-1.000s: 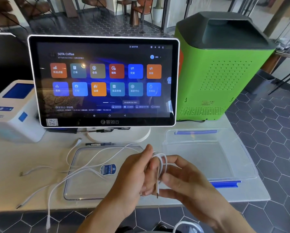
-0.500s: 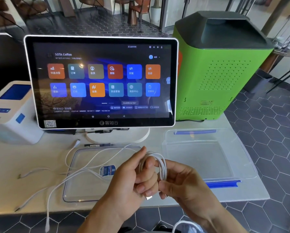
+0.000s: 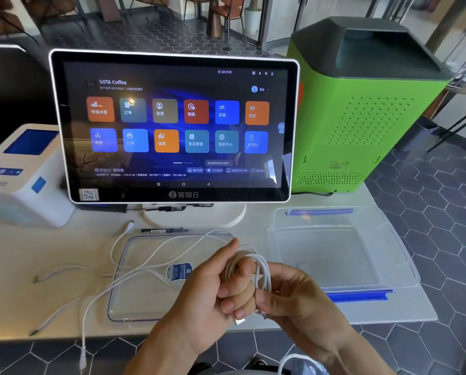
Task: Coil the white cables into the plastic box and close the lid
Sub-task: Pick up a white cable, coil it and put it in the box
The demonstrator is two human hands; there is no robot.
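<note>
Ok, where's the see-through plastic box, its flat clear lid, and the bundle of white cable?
See-through plastic box point(image 3: 342, 255): head view, on its bare floor.
Flat clear lid point(image 3: 145, 301): head view, on its bare middle, left of the hands.
Bundle of white cable point(image 3: 264, 274): head view, on the loops held between both hands.

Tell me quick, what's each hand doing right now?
Left hand: fingers curled, holding the coiled white cable.
Right hand: pinching the same coil.

Dark hexagon-tile floor point(image 3: 429, 239); brown chairs point(image 3: 226, 12) behind.
</note>
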